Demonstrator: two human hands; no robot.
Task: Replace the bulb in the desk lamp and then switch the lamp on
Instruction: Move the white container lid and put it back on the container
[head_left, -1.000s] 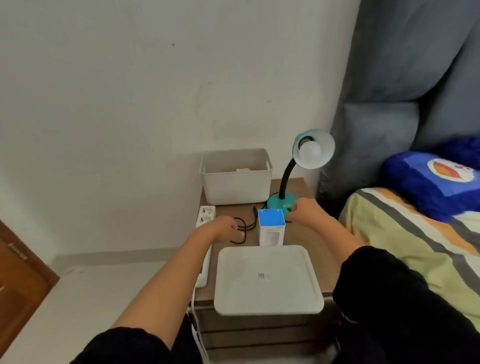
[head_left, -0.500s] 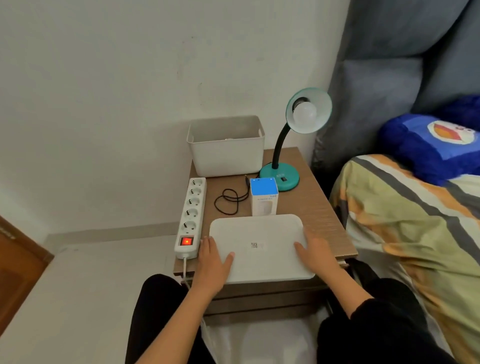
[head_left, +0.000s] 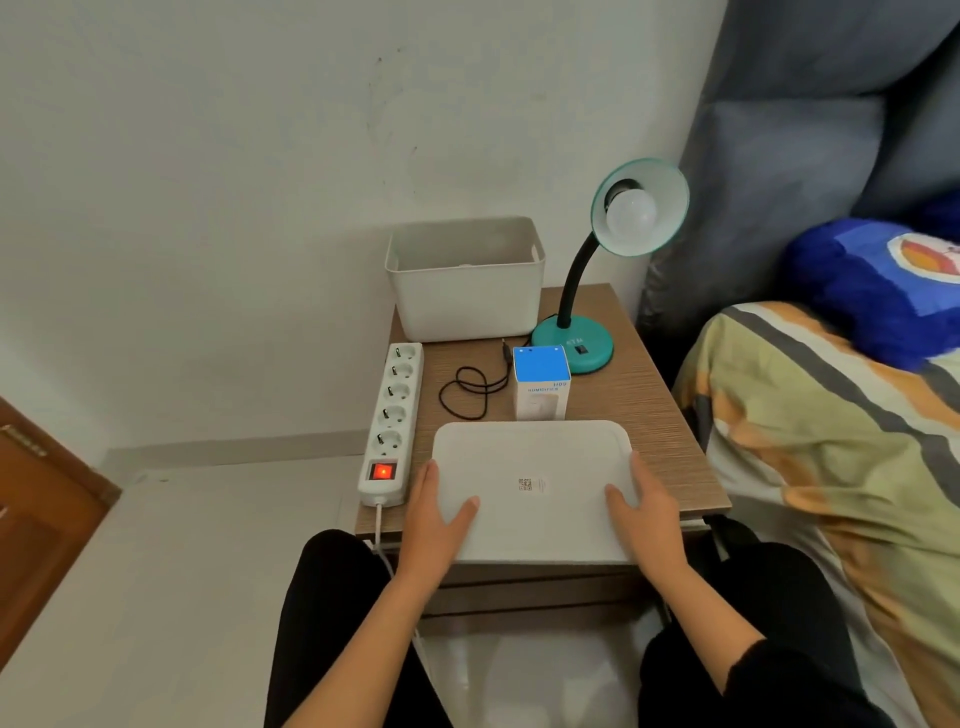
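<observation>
A teal desk lamp (head_left: 571, 343) stands at the back right of the wooden nightstand (head_left: 639, 384). Its white bulb (head_left: 631, 213) sits unlit in the shade, which faces me. A black rocker switch (head_left: 580, 349) is on the lamp's base. A blue-topped white box (head_left: 541, 382) stands in front of the base. A flat white tray (head_left: 530, 488) lies at the front edge. My left hand (head_left: 436, 512) grips its left side and my right hand (head_left: 647, 506) its right side, thumbs on top.
A white power strip (head_left: 395, 415) with its red switch lit lies along the nightstand's left edge. A coiled black cable (head_left: 475, 387) lies beside it. A white bin (head_left: 465, 280) stands against the wall. A bed (head_left: 831, 426) with a blue pillow (head_left: 872, 291) is on the right.
Both hands have drawn back from the lamp base and the cable to the sides of the white tray. The view has tilted down and closer.
</observation>
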